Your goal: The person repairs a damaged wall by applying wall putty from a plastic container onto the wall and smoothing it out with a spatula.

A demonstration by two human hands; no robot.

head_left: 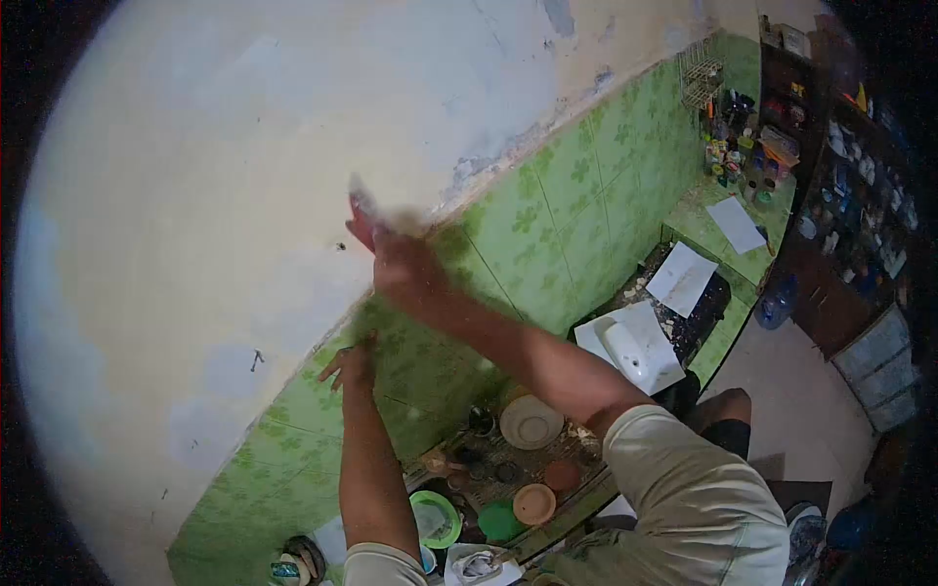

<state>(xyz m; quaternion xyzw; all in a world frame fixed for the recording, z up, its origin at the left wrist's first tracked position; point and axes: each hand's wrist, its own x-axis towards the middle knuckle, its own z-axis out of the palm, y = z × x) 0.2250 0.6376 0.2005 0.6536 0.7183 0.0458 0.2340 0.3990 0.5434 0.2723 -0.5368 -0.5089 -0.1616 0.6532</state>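
Observation:
My right hand (405, 269) is closed around a red-handled scraper (362, 225), whose greyish, blade-like tip is blurred against the pale painted wall (244, 176). This hand is level with the upper edge of the green tiles (547, 205). Lower down, my left hand (356, 367) rests at the tiles with its fingers spread and nothing in them. Along the seam between paint and tile, the wall surface is chipped and peeling. A small dark hole (340, 247) shows in the wall near the scraper.
Below my arms, a cluttered counter carries a plate (531, 422), a green basin (435, 518) and clay-coloured dishes (534, 504). Right of my arm, a white basin-like piece (633, 347) and paper sheets (681, 278) lie among flakes. Bottles (728, 156) and a wire rack (700, 73) are further back.

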